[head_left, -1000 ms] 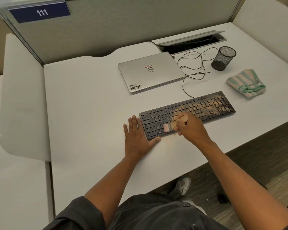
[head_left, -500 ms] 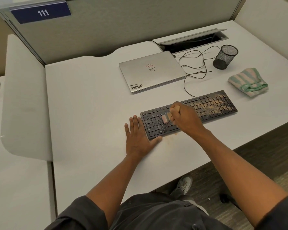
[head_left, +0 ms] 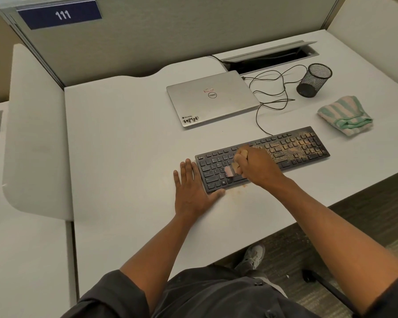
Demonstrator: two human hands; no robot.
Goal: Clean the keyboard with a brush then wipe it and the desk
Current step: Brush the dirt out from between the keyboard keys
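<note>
The right hand (head_left: 259,167) is clenched around a small brush (head_left: 230,172), whose pale bristles now sit on the lower left keys of the keyboard (head_left: 262,160); half a second ago they were higher on those keys, so this stroke runs toward the near edge. The left hand (head_left: 193,191) stays flat and released on the tabletop (head_left: 124,157), thumb against the keyboard's lower left corner. Brownish dust lies just below that edge, while the right-hand keys remain thickly dusted. Brushing looks barely half done. The striped cloth (head_left: 345,115) waits unused at the right of the frame.
</note>
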